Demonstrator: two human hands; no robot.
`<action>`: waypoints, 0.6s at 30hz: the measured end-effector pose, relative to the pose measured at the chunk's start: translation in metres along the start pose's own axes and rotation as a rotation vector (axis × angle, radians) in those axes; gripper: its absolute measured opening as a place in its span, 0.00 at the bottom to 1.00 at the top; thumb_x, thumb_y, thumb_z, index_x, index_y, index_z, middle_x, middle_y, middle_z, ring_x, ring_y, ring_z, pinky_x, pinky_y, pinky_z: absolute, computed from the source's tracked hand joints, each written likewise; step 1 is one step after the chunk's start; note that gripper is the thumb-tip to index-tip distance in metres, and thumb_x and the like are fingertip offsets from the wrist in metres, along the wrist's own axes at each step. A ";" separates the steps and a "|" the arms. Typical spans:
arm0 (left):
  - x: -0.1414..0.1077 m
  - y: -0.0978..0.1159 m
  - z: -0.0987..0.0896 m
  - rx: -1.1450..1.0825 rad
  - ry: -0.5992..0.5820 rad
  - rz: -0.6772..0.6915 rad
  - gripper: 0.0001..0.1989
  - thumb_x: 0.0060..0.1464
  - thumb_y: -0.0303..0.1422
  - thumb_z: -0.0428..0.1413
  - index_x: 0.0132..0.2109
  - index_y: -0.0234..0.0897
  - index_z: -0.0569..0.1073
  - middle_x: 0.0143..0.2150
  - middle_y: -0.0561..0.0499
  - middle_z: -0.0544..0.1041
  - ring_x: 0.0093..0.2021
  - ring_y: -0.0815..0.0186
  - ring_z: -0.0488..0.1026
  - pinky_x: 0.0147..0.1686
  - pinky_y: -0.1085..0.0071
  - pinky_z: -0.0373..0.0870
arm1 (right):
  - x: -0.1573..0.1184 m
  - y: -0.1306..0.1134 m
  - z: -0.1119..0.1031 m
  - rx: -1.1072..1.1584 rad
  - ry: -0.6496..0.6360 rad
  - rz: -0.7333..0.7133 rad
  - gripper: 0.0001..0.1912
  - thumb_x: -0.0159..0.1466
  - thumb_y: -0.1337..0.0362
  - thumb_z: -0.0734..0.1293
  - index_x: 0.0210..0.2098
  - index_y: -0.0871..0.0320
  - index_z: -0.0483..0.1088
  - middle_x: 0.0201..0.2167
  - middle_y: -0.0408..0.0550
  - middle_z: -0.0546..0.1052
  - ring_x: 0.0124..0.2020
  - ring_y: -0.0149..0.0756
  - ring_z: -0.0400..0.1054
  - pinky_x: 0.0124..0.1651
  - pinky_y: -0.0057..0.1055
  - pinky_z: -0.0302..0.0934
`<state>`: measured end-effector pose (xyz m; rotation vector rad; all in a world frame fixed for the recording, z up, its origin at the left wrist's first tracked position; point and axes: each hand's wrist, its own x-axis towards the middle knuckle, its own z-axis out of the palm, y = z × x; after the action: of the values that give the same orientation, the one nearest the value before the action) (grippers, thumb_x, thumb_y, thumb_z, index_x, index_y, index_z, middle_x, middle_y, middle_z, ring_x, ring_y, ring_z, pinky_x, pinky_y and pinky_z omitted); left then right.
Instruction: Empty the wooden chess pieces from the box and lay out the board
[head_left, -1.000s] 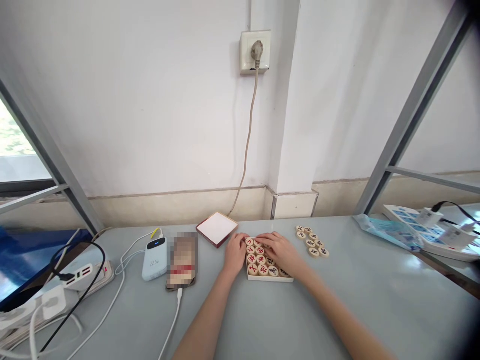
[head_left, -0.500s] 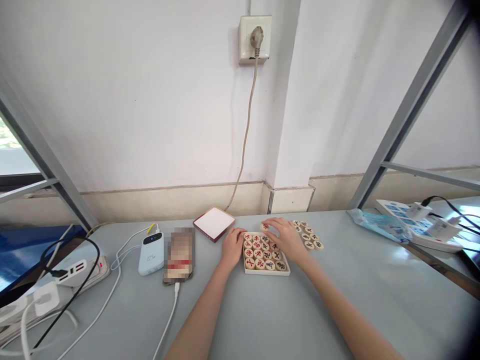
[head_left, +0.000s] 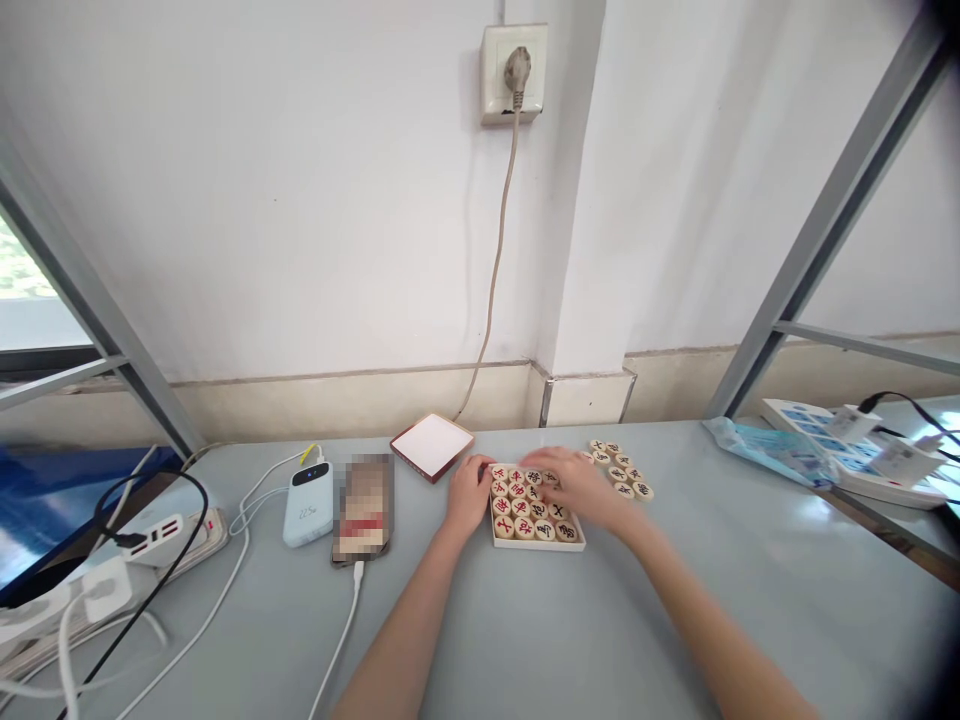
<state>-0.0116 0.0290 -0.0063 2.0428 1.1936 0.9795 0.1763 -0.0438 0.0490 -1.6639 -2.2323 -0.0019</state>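
Observation:
A shallow white box (head_left: 538,546) lies on the desk, filled with round wooden Chinese chess pieces (head_left: 525,505) marked in red and black characters. My left hand (head_left: 471,492) is at the box's far left corner, its fingers curled against the rim. Over the far right part of the box is my right hand (head_left: 577,488), its fingers blurred by motion and partly covering the pieces. Whether a piece is in those fingers I cannot tell. Just right of that hand, several loose chess pieces (head_left: 624,474) lie on the desk.
A dark red box lid (head_left: 433,444) lies upside down behind my left hand. On the left are a phone (head_left: 364,510), a light blue power bank (head_left: 309,505) and power strips with cables (head_left: 112,575). A blue plastic packet (head_left: 772,453) and another power strip (head_left: 855,455) lie at right.
My right hand has moved from the far rim, where its fingertips held a red-marked piece, slightly right and nearer over the box. That piece no longer shows in its fingertips. My left hand stays at the box.

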 end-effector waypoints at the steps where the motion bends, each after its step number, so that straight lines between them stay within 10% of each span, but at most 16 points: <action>1: 0.000 0.000 0.000 -0.002 0.000 0.003 0.11 0.55 0.29 0.45 0.41 0.37 0.71 0.42 0.49 0.73 0.43 0.66 0.69 0.44 0.70 0.64 | 0.002 -0.009 0.002 0.066 -0.064 -0.053 0.19 0.60 0.65 0.58 0.49 0.46 0.67 0.50 0.41 0.70 0.49 0.37 0.62 0.48 0.37 0.54; 8: -0.001 0.001 -0.001 0.018 -0.001 0.016 0.11 0.56 0.28 0.44 0.40 0.37 0.71 0.41 0.49 0.73 0.43 0.66 0.69 0.44 0.70 0.64 | 0.004 -0.019 0.002 0.156 -0.034 -0.001 0.10 0.59 0.58 0.62 0.39 0.51 0.70 0.39 0.43 0.75 0.42 0.36 0.66 0.46 0.36 0.55; 18: -0.001 0.001 -0.001 -0.004 -0.003 0.016 0.11 0.56 0.29 0.45 0.39 0.38 0.72 0.41 0.50 0.74 0.43 0.66 0.69 0.45 0.69 0.64 | -0.020 0.053 -0.008 -0.139 0.091 0.272 0.09 0.55 0.63 0.59 0.33 0.54 0.70 0.38 0.47 0.73 0.41 0.41 0.63 0.44 0.39 0.52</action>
<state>-0.0124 0.0280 -0.0056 2.0529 1.1746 0.9855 0.2323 -0.0474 0.0400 -1.9875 -1.9633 -0.1648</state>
